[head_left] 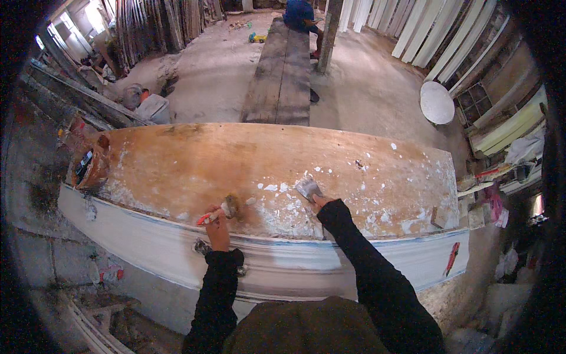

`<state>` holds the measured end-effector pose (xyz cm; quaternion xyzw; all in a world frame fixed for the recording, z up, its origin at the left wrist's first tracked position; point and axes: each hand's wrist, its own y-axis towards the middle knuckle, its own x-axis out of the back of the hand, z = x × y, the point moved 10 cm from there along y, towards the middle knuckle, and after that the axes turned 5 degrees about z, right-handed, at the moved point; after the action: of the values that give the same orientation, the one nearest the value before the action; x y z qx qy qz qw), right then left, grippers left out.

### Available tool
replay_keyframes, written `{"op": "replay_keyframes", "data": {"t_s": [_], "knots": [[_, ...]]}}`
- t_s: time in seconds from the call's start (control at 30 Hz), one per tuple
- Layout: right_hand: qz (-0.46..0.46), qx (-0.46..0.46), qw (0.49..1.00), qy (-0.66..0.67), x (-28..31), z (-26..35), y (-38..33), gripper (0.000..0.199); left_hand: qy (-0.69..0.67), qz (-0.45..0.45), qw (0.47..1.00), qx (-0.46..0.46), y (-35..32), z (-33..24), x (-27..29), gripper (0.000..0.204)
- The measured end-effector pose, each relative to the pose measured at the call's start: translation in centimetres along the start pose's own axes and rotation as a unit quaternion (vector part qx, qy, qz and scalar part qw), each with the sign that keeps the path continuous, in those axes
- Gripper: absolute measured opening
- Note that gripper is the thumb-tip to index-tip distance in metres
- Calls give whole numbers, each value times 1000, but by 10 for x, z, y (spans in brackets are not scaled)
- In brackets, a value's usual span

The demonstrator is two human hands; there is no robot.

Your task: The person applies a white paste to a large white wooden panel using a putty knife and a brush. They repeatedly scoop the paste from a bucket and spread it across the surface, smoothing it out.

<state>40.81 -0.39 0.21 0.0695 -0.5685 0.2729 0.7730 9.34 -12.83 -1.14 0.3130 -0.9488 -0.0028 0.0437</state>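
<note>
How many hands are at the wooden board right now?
2: the left hand grips a red-handled tool at the near edge; the right hand holds a scraper near the middle. Farther back, the hands of the person in blue are unclear.

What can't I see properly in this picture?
All in the head view:
Scraper: its handle is hidden by the right hand.
Far person: the top part is cut off by the upper edge.
Yellow toy: too small and far away to make out its details.
</note>
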Motion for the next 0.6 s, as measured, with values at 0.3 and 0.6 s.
{"op": "replay_keyframes", "data": {"t_s": [0.3, 0.6], "knots": [[-24, -18, 1000, 2, -4, 3, -2, 38, 25, 12, 1000, -11, -1, -25, -7, 16], [-45, -52, 998, -5, -2, 1, -12, 41, 39, 14, 998, -36, 2, -19, -2, 15]]}}
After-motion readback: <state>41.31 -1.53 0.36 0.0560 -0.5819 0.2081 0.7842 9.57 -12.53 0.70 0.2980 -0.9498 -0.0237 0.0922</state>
